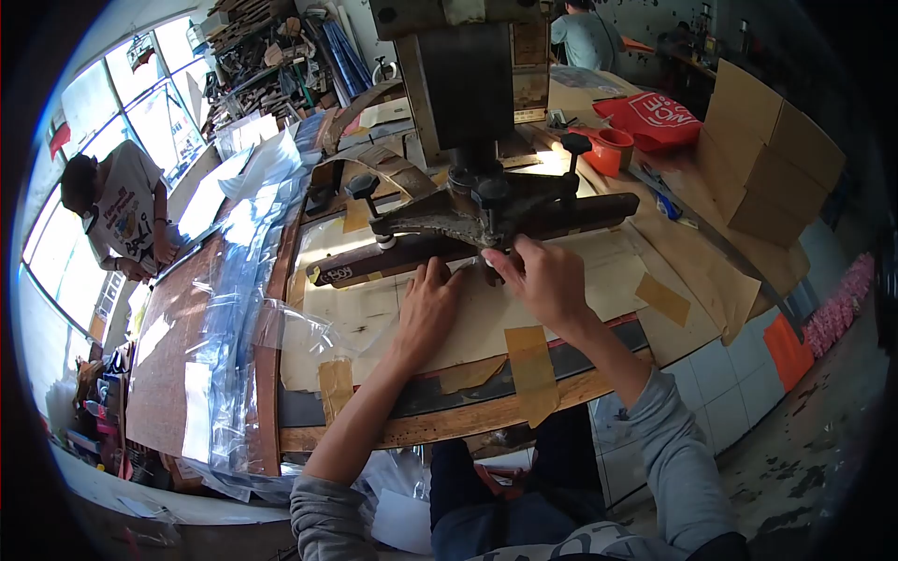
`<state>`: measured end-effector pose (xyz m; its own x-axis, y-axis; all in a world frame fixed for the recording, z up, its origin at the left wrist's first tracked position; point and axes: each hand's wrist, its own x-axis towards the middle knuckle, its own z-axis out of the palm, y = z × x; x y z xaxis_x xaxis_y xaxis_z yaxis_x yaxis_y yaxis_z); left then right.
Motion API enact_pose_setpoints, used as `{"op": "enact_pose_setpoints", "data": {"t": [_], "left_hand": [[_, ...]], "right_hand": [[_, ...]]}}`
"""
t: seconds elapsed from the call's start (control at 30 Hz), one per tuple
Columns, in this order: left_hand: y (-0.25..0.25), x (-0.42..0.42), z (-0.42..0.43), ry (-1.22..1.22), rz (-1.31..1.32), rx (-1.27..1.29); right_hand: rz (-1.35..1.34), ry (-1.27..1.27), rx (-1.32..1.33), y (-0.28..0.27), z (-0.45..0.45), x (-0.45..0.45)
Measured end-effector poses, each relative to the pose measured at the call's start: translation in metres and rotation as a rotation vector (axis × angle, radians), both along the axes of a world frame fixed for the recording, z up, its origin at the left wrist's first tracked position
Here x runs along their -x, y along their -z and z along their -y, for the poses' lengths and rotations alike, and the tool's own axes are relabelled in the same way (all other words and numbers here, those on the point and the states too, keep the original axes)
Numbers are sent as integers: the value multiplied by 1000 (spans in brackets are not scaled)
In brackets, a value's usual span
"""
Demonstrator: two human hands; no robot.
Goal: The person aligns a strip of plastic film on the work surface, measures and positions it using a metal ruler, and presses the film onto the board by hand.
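A dark press head [458, 210] with black-knobbed screws hangs over a long dark metal bar [402, 260], which has light lettering at its left end. My left hand [430, 304] rests on the pale board [374, 323], fingers bent but apart, tips against the bar's near edge. To its right, my right hand [547, 280] is closed at the front of the press head. Its thumb and forefinger are around a small dark metal fitting [489, 273], partly hidden by the thumb. Strips of brown tape [530, 369] cross the board's front edge.
Clear plastic sheeting [234, 346] covers a brown table at left, where another person [126, 210] works. At right are a cardboard box [767, 154], a red bag [652, 120], an orange tape roll [610, 150] and a long metal blade [716, 243].
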<state>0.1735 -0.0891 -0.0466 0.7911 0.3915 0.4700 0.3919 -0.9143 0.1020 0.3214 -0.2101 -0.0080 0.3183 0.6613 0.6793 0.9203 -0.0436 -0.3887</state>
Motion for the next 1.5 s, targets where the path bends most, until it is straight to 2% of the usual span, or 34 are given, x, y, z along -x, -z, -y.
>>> {"op": "enact_pose_setpoints", "data": {"t": [0.07,0.17,0.23,0.3,0.37,0.43,0.53,0.63,0.73,0.83,0.87,0.97,1.07,1.27,1.37,1.43,1.5], "left_hand": [[2,0,-1,-2,-14,8],[4,0,-3,-2,-9,13],[4,0,-2,-7,-11,-44],[4,0,-1,-9,-21,-101],[3,-2,-1,0,-38,-162],[1,-4,1,-6,-56,-170],[3,-7,3,16,-21,-172],[5,-8,5,0,0,-217],[7,-11,4,-25,-28,-226],[8,-12,6,-27,-17,-237],[7,-11,6,-19,-13,-232],[6,-10,7,-12,-20,-230],[4,-8,7,-20,-34,-241],[4,-8,7,-9,-21,-279],[-1,-8,9,-14,-58,-262],[1,-9,9,-21,-59,-259],[-2,-8,9,-22,-79,-267]], "right_hand": [[-6,53,34,5,-6,-1],[-48,-189,5,4,8,-23],[-19,-127,138,8,22,-51],[91,-42,23,15,34,-85],[115,158,-32,26,47,-119],[-13,372,-131,37,54,-143],[-102,498,-417,26,47,-169],[115,504,-350,21,30,-226],[-71,12,246,-14,7,-263],[-414,-246,855,-58,-19,-239],[-276,-317,1043,-56,-38,-253],[-266,-109,1350,-45,-69,-260],[-271,-45,1420,-43,-84,-261],[-263,-28,1367,-42,-78,-245],[-294,-179,1337,-47,-74,-235],[-459,-332,1289,-42,-74,-237],[-380,-287,1306,-49,-72,-227]]}}
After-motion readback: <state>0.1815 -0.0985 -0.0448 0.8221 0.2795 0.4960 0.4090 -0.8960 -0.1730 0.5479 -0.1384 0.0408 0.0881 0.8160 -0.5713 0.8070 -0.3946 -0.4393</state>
